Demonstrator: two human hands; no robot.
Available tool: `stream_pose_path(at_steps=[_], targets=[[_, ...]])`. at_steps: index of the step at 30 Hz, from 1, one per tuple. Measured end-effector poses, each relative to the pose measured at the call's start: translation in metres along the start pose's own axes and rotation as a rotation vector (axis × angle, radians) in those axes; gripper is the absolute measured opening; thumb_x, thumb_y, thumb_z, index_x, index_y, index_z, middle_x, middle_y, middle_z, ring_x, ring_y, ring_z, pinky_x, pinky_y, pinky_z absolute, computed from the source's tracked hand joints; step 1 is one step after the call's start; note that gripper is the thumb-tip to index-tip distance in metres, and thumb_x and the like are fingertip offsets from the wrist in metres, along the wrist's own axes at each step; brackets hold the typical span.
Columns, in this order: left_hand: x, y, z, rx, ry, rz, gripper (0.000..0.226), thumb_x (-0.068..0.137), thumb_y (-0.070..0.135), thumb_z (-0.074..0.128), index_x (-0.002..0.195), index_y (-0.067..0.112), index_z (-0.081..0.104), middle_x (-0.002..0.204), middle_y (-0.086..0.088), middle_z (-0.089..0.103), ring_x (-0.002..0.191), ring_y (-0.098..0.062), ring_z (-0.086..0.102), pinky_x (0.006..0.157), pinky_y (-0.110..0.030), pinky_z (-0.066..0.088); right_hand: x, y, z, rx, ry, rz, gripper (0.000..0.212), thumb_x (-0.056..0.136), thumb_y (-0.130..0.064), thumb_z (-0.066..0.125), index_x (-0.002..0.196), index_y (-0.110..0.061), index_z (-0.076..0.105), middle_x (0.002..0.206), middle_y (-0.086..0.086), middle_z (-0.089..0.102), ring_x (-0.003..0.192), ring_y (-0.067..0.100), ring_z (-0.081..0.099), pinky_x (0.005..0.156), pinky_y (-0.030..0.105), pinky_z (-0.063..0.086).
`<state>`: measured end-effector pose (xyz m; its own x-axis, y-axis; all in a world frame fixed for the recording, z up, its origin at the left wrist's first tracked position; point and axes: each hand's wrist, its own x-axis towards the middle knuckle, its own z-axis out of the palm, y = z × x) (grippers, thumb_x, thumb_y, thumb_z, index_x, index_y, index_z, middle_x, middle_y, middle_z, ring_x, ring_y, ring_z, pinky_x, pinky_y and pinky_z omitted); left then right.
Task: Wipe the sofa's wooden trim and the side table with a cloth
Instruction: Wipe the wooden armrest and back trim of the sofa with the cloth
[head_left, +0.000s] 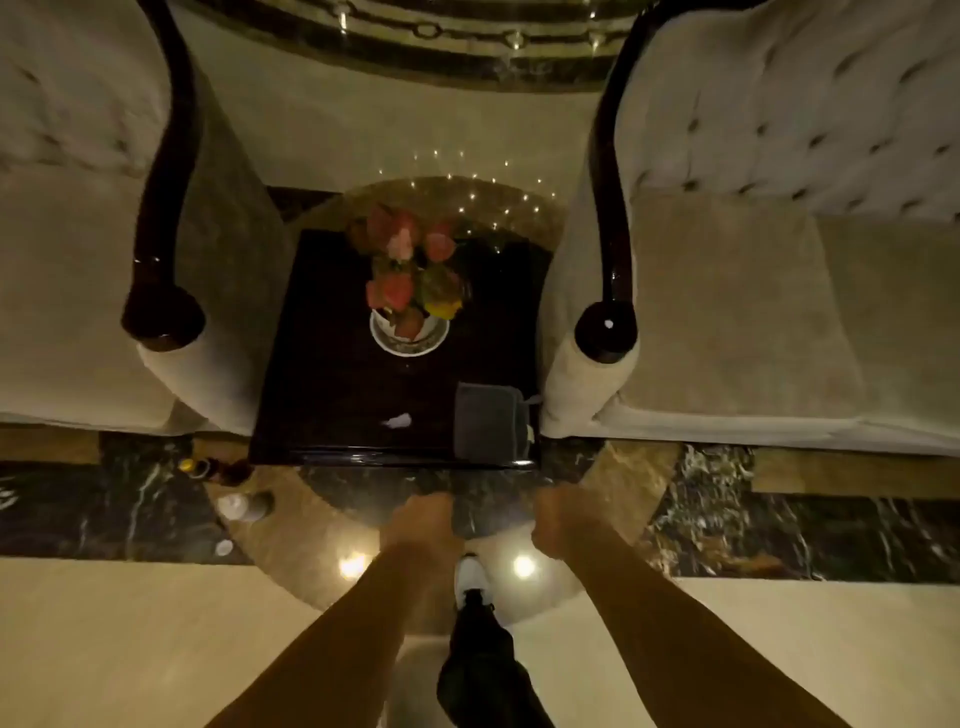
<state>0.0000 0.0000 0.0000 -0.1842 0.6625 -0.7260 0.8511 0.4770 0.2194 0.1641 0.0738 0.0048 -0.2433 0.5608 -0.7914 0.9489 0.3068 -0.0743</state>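
A dark glossy side table (332, 395) stands between two beige sofas. A folded grey cloth (488, 421) lies on its near right corner, untouched. Dark wooden trim runs along the left sofa's arm (166, 208) and the right sofa's arm (610, 249), each ending in a round knob. My left hand (421, 522) and my right hand (563, 522) hang over the floor just in front of the table, both blurred, fingers curled in, nothing visible in either.
A white pot of pink and yellow flowers (410, 291) sits mid-table, and a small white scrap (399, 420) lies near the front edge. Several bottles (244, 506) stand on the marble floor at the table's left front. My shoe (470, 577) is below my hands.
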Motion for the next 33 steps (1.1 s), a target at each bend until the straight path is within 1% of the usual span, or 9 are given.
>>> stream_pose_path(at_steps=[6, 15, 18, 21, 23, 26, 29, 31, 33], targets=[[0.148, 0.025, 0.032, -0.181, 0.121, -0.048, 0.018, 0.088, 0.029, 0.049, 0.102, 0.022, 0.057, 0.095, -0.001, 0.063, 0.080, -0.020, 0.057, 0.067, -0.031, 0.044, 0.140, 0.014, 0.033, 0.261, 0.117, 0.106, 0.048, 0.093, -0.023, 0.058, 0.139, -0.020, 0.045, 0.137, 0.010, 0.054, 0.125, 0.032, 0.054, 0.098, 0.040, 0.051], [0.307, 0.015, 0.082, -0.418, 0.390, -0.150, 0.061, 0.087, 0.031, 0.066, 0.133, 0.002, 0.038, 0.134, -0.021, 0.042, 0.120, -0.041, 0.044, 0.099, -0.047, 0.040, 0.296, 0.003, 0.077, 0.641, 0.440, 0.235, 0.084, 0.095, -0.035, 0.061, 0.160, -0.018, 0.011, 0.159, 0.013, 0.025, 0.144, 0.035, 0.027, 0.116, 0.046, 0.034], [0.331, 0.016, 0.088, -0.693, 0.377, -0.282, 0.058, 0.079, 0.031, 0.077, 0.121, 0.004, 0.046, 0.123, -0.020, 0.055, 0.113, -0.040, 0.054, 0.082, -0.038, 0.043, 0.313, 0.002, 0.083, 0.667, 0.477, 0.335, 0.095, 0.091, -0.041, 0.067, 0.160, -0.017, 0.008, 0.157, 0.015, 0.027, 0.141, 0.039, 0.028, 0.113, 0.049, 0.034], [0.341, 0.015, 0.082, -0.724, 0.237, -0.283, 0.042, 0.079, 0.032, 0.076, 0.109, 0.006, 0.064, 0.112, -0.017, 0.067, 0.105, -0.038, 0.062, 0.075, -0.031, 0.045, 0.311, 0.002, 0.083, 0.858, 0.541, 0.354, 0.093, 0.087, -0.027, 0.075, 0.159, -0.016, 0.018, 0.148, 0.016, 0.035, 0.134, 0.035, 0.038, 0.107, 0.043, 0.041], [0.337, 0.012, 0.077, -0.725, 0.141, -0.211, 0.036, 0.079, 0.027, 0.076, 0.109, 0.009, 0.067, 0.108, -0.013, 0.069, 0.101, -0.034, 0.063, 0.077, -0.032, 0.048, 0.305, 0.008, 0.075, 1.115, 0.489, 0.418, 0.077, 0.084, -0.010, 0.073, 0.151, -0.014, 0.035, 0.139, 0.015, 0.048, 0.125, 0.032, 0.050, 0.098, 0.035, 0.046], [0.318, 0.009, 0.068, -0.875, -0.011, -0.151, 0.035, 0.080, 0.011, 0.075, 0.113, 0.011, 0.065, 0.105, -0.008, 0.067, 0.101, -0.030, 0.063, 0.085, -0.038, 0.051, 0.286, 0.022, 0.059, 1.305, 0.199, 0.494, 0.056, 0.082, 0.000, 0.072, 0.133, -0.012, 0.054, 0.119, 0.011, 0.063, 0.100, 0.028, 0.060, 0.079, 0.033, 0.050], [0.278, 0.005, 0.049, -1.095, -0.091, -0.207, 0.044, 0.084, -0.005, 0.066, 0.125, 0.007, 0.058, 0.120, -0.019, 0.064, 0.111, -0.039, 0.060, 0.097, -0.051, 0.048, 0.237, 0.030, 0.034, 1.489, -0.040, 0.375, 0.043, 0.083, 0.006, 0.068, 0.126, -0.002, 0.064, 0.125, 0.021, 0.065, 0.103, 0.034, 0.064, 0.080, 0.039, 0.054], [0.242, 0.003, 0.033, -1.199, -0.160, -0.264, 0.045, 0.085, -0.007, 0.064, 0.125, 0.011, 0.057, 0.120, -0.019, 0.065, 0.105, -0.040, 0.063, 0.093, -0.056, 0.050, 0.191, 0.034, 0.018, 1.584, -0.056, 0.353, 0.039, 0.078, 0.010, 0.068, 0.113, -0.006, 0.070, 0.115, 0.019, 0.071, 0.101, 0.034, 0.067, 0.077, 0.039, 0.054], [0.194, 0.010, 0.012, -1.271, -0.255, -0.212, 0.044, 0.086, -0.010, 0.058, 0.120, 0.017, 0.057, 0.108, -0.016, 0.069, 0.089, -0.036, 0.070, 0.074, -0.050, 0.058, 0.144, 0.039, 0.008, 1.722, -0.068, 0.361, 0.041, 0.074, 0.018, 0.062, 0.104, -0.008, 0.071, 0.107, 0.019, 0.073, 0.098, 0.036, 0.067, 0.077, 0.042, 0.058]])
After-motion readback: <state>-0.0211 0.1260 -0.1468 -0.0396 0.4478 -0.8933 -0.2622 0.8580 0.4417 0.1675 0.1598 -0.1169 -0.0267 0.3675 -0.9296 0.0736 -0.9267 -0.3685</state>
